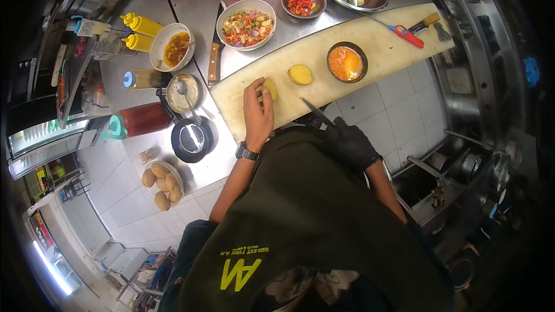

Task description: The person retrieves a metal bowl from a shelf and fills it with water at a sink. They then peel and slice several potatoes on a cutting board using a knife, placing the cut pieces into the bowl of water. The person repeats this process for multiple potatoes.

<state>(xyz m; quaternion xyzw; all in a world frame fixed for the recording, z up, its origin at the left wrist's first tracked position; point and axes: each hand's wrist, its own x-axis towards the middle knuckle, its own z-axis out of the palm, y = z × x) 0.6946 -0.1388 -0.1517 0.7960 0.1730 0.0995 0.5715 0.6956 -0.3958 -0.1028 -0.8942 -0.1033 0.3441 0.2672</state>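
Observation:
My left hand (259, 110) grips a peeled potato piece (269, 88) on the left part of a long, pale cutting board (381, 26). A second peeled potato piece (300, 74) lies on the board just to its right. My right hand (352, 143), in a black glove, holds a knife (316, 112) by its handle below the board's near edge, with the blade tip pointing up and left over the board. Farther right on the board stands a small dark bowl (347, 62) with an orange mixture and an egg yolk-like mass.
A bowl of chopped vegetables (246, 24) and a wooden-handled knife (214, 61) lie beyond the board. A red gas lighter (407, 37) rests at its right. On the left are a black pan (190, 140), a bowl of cream-coloured sauce (175, 92) and several unpeeled potatoes (161, 183).

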